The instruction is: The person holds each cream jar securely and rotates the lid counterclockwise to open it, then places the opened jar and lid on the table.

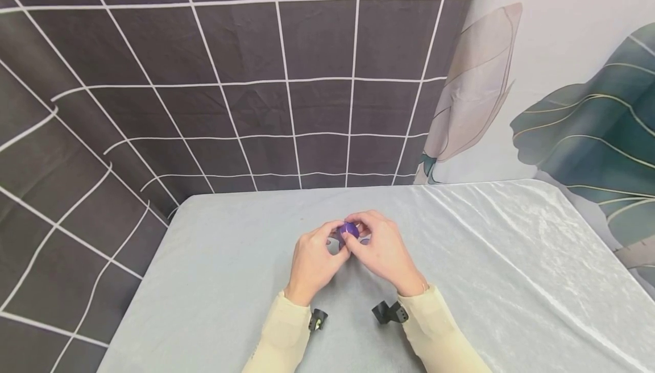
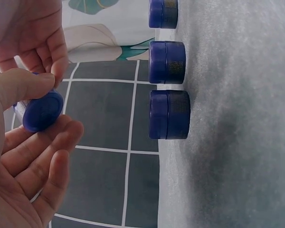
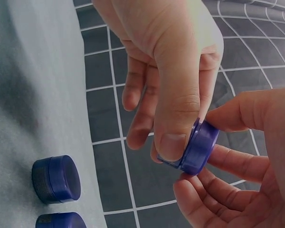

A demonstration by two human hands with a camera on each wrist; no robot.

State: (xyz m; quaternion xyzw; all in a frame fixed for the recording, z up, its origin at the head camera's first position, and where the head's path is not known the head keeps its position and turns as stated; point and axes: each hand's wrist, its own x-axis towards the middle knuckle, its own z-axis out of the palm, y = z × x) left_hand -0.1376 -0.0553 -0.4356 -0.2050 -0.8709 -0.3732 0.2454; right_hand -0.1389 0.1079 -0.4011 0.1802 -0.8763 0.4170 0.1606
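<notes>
Above the table, both hands meet at one small dark blue, round, lidded jar [image 1: 349,229]. My left hand [image 1: 314,256] pinches it from the left between thumb and fingertips. From the right, my right hand [image 1: 381,248] grips the same jar with its thumb and fingers. In the left wrist view the held jar [image 2: 42,113] is tilted, with a flat round blue end showing. The right wrist view shows the left thumb lying along the side of the jar [image 3: 200,148]; part of its body is hidden behind that thumb.
Three similar blue jars stand in a row on the table beyond the hands; two of them are a near jar [image 2: 169,115] and a middle jar [image 2: 167,62]. A pale grey cloth covers the table [image 1: 220,282]. Behind it hangs a dark curtain [image 1: 317,106] with white grid lines.
</notes>
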